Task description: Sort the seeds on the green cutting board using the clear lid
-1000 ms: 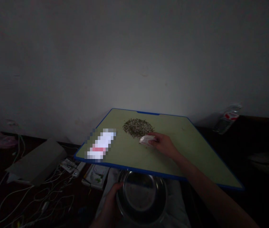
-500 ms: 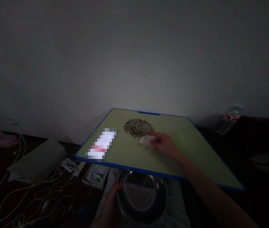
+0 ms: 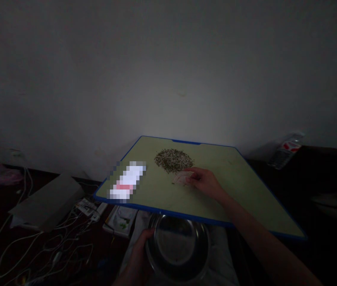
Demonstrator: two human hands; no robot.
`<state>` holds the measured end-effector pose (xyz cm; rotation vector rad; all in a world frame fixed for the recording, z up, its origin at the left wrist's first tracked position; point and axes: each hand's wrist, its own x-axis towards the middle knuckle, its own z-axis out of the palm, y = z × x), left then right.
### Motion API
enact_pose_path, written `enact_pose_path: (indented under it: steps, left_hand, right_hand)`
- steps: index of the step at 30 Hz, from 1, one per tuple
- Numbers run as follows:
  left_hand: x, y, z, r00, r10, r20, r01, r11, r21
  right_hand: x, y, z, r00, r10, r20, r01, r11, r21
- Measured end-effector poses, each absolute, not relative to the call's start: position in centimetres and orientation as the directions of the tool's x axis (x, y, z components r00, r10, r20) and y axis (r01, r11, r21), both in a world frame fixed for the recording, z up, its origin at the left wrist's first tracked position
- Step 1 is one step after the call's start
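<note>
On the pale green tabletop (image 3: 156, 194), rimmed in blue, lies a heap of small dark and pale grains (image 3: 174, 159). My right hand (image 3: 204, 182) pinches a thin whitish flat piece (image 3: 182, 177) at the heap's near right edge. A few stray grains lie beside that piece. Below the table's front edge, a shiny metal bowl (image 3: 201, 254) is held at its left rim by my left hand (image 3: 141, 248). The bowl's far rim is partly under the table edge, and what it holds is too dark to make out.
A lit, blurred-out phone-like screen (image 3: 128, 180) lies at the table's left. At the right, a plastic bottle (image 3: 287, 151) leans by the wall. To the left are a grey box (image 3: 46, 202), tangled white cables (image 3: 58, 250) and a white tray (image 3: 122, 220).
The whitish piece has shifted slightly in my right hand, close to the same spot. My left hand, the bowl and the heap look nearly unchanged.
</note>
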<state>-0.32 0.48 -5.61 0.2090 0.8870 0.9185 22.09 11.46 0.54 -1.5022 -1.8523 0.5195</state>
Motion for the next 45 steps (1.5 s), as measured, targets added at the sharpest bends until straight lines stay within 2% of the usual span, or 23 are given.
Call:
enact_pose_path:
  steps: [9,16,22,38,45]
  left_hand:
    - [-0.1,0.4,-4.9,0.279,0.765,-0.581,-0.608,0.608,0.510]
    - [-0.3,0.4,-5.0,0.321,0.742,-0.588,-0.589,0.643,0.489]
    - [-0.1,0.1,-4.4,0.226,0.767,-0.601,-0.584,0.600,0.547]
    - [-0.2,0.3,-4.4,0.348,0.736,-0.581,-0.587,0.654,0.478]
    - [-0.3,0.3,-4.3,0.319,0.740,-0.592,-0.597,0.642,0.481]
  right_hand:
    - [22.4,10.6,0.6,-0.133,0.959,0.250,0.729,0.266,-0.631]
    - [23.4,11.2,1.7,-0.041,0.953,0.301,0.810,0.208,-0.548]
    - [23.9,11.8,2.2,-0.025,0.941,0.336,0.811,0.216,-0.544]
    - [23.6,12.3,1.0,-0.095,0.953,0.287,0.761,0.256,-0.596]
    - [23.7,12.1,0.9,-0.128,0.959,0.253,0.727,0.264,-0.634]
